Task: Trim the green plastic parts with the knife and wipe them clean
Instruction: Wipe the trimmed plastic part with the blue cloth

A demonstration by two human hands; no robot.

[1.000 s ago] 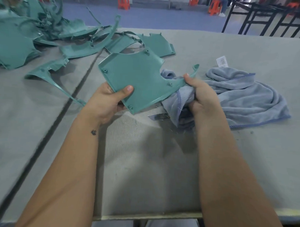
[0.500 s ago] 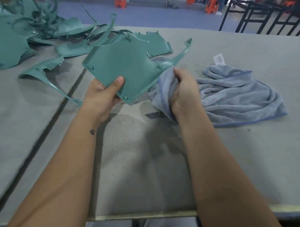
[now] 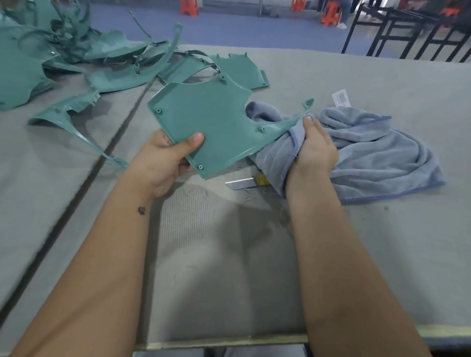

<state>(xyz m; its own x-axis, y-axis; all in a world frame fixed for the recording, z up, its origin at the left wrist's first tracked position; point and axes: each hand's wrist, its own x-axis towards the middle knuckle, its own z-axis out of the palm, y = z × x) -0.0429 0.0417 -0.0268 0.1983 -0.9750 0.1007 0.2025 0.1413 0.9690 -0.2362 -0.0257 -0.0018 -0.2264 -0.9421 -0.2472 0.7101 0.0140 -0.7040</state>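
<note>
- Now the left hand (image 3: 165, 160) grips the green plastic panel (image 3: 204, 118) by its near corner, above the desk (image 3: 386, 250).
- Right hand (image 3: 314, 147), fingers curled round the blue towel (image 3: 377, 151), pinches the panel's thin right arm, which runs up and rightward.
- Utility knife (image 3: 245, 182) lies just below.

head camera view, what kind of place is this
Probably a factory finishing bench: a heap of identical green plastic parts on a long padded table, a knife lying by, and plastic stools on an open floor.
</note>
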